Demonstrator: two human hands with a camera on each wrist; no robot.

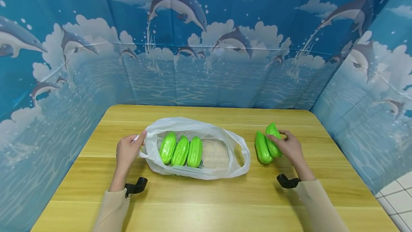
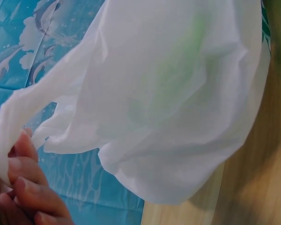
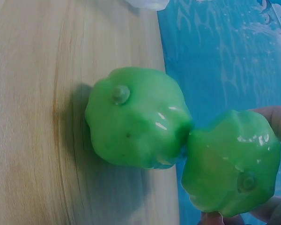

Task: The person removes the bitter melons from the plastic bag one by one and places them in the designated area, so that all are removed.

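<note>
My left hand [image 1: 126,150] grips a handle of the white plastic bag [image 1: 206,173] at its left side. The bag's mouth gapes upward, and three glossy green bitter melons [image 1: 167,147] lie side by side inside its left part. In the left wrist view, a green tint shows through the bag wall [image 2: 145,140]. At the right, my right hand [image 1: 289,148] holds one bitter melon [image 1: 272,135] between thumb and fingers. Another bitter melon [image 3: 138,117] lies on the table just left of it, and their sides meet in the right wrist view.
The wooden table [image 1: 206,203] carries everything. A blue dolphin-print curtain [image 1: 209,74] hangs along its back and sides. The bag's right handle loop [image 1: 243,153] reaches toward the two bitter melons. Each wrist wears a black camera [image 1: 287,182].
</note>
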